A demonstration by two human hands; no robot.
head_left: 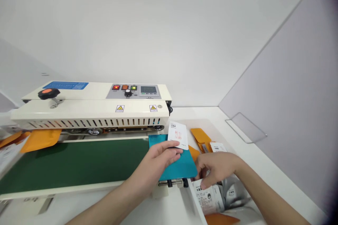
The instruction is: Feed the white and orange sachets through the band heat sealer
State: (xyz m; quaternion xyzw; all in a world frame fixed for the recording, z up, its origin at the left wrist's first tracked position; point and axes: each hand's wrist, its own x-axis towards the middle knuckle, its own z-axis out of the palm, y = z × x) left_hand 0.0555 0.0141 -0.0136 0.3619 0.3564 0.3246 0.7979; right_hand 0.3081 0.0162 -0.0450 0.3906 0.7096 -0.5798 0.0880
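My left hand (pixel 165 156) holds the lower edge of a white pouch (pixel 177 134) with red and black print, over the teal plate (pixel 179 167) at the right end of the green belt (pixel 87 163). My right hand (pixel 215 168) is down in the white bin with its fingers bent, at the top edge of another white printed pouch (pixel 207 197); its fingertips are partly hidden. An orange pouch (pixel 43 138) lies at the belt's left end, its upper edge under the cream sealing machine (pixel 92 107).
The white bin (pixel 196 204) holds orange, white and silver pouches right of the belt. A wire loop (pixel 246 128) stands against the right wall panel. A black knob (pixel 49 93) sits atop the machine. More pouches lie at the far left.
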